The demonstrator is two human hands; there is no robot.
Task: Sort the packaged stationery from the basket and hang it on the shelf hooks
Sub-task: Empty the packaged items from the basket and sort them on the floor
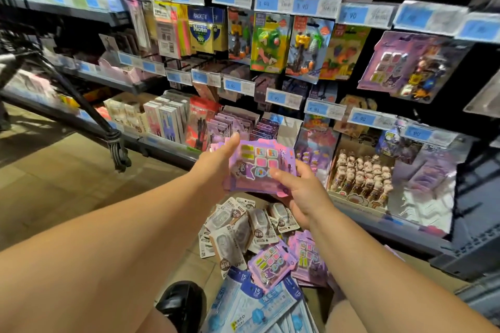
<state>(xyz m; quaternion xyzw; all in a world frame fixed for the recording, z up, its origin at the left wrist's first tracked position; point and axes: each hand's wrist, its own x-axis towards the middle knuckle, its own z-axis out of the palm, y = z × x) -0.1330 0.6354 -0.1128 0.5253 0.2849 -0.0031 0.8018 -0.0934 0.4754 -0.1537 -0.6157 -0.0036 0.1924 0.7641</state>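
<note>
I hold a stack of purple eraser packs (254,162) between both hands in front of the lower shelf. My left hand (219,167) grips the stack's left edge, thumb on top. My right hand (300,192) grips its lower right corner, thumb on the front. Below lies a pile of packaged stationery: more purple packs (270,259), white and grey packs (243,227) and blue packs (257,308). A matching purple pack (405,65) hangs on a shelf hook at the upper right.
Shelving with hooks, hanging packs and blue price tags (357,15) fills the far side. A black trolley leg with a wheel (119,151) stands at left. A black shoe (181,303) is by the pile. A grey crate (476,249) sits at right.
</note>
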